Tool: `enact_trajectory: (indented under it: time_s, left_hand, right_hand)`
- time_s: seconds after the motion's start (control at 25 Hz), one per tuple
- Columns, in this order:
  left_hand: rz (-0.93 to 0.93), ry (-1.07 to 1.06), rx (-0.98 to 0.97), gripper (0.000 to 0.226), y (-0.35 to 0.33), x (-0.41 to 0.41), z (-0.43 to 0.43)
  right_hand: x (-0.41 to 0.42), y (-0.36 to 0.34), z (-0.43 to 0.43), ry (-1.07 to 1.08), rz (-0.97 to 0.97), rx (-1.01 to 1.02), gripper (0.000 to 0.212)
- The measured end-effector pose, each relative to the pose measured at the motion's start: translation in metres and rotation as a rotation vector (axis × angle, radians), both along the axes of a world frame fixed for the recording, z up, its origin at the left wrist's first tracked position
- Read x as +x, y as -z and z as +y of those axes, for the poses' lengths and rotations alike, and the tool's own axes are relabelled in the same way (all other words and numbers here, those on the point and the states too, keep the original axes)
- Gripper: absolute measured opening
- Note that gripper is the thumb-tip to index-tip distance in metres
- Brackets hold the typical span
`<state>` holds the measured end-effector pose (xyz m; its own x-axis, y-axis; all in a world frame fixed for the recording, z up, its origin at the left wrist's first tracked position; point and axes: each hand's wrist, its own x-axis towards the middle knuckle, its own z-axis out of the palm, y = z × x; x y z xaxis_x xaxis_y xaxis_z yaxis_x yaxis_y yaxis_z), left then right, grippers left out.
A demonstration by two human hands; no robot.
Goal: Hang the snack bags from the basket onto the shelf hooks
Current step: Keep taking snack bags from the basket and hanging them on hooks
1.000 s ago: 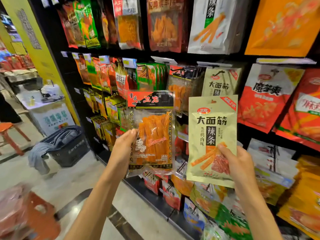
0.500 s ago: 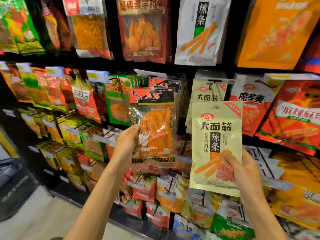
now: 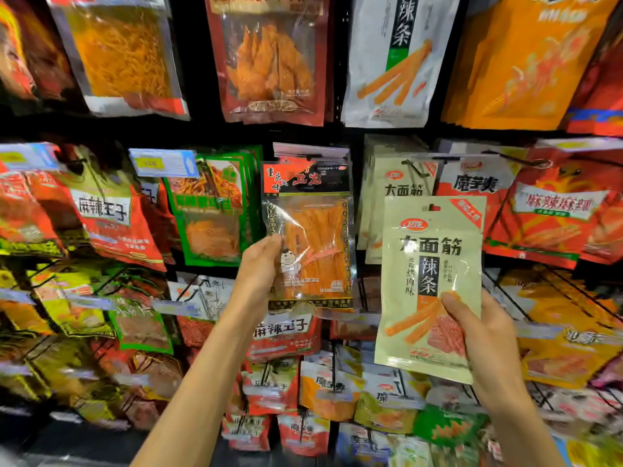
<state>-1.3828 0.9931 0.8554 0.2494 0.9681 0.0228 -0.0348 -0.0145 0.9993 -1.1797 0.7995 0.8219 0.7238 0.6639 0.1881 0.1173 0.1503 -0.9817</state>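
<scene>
Both bags now sit higher: left grip [image 3: 261, 264] pinches the clear bag [image 3: 313, 237], right grip [image 3: 482, 338] clasps the beige bag [image 3: 431, 264]; neither looks hooked yet.

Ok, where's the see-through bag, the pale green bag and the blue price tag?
see-through bag [image 3: 313, 237]: head view, on the orange strips behind its clear front.
pale green bag [image 3: 428, 276]: head view, on the black label at its middle.
blue price tag [image 3: 150, 162]: head view, on its yellow patch.

Pale green bag [image 3: 428, 264]: "大面筋", "辣条". Clear-window bag [image 3: 312, 237]: "卫龙". Red hanging bag [image 3: 111, 219]: "麻辣王子". White top-row bag [image 3: 397, 62]: "辣条".
</scene>
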Motion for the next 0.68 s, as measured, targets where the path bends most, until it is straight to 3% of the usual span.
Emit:
enact_trajectory:
  time_s: [0.08, 0.32, 0.68]
  left_hand:
    - [0.008, 0.014, -0.014, 0.038, 0.002, 0.000, 0.007]
    - [0.000, 0.061, -0.015, 0.029, -0.001, 0.001, 0.016]
    - [-0.022, 0.093, -0.027, 0.029, 0.013, 0.003, 0.029]
  right_hand:
    - [-0.004, 0.000, 0.003, 0.014, -0.002, 0.004, 0.059]
    - [0.001, -0.002, 0.013, 0.065, 0.003, 0.018, 0.027]
    - [0.011, -0.001, 0.020, 0.056, -0.020, 0.018, 0.027]
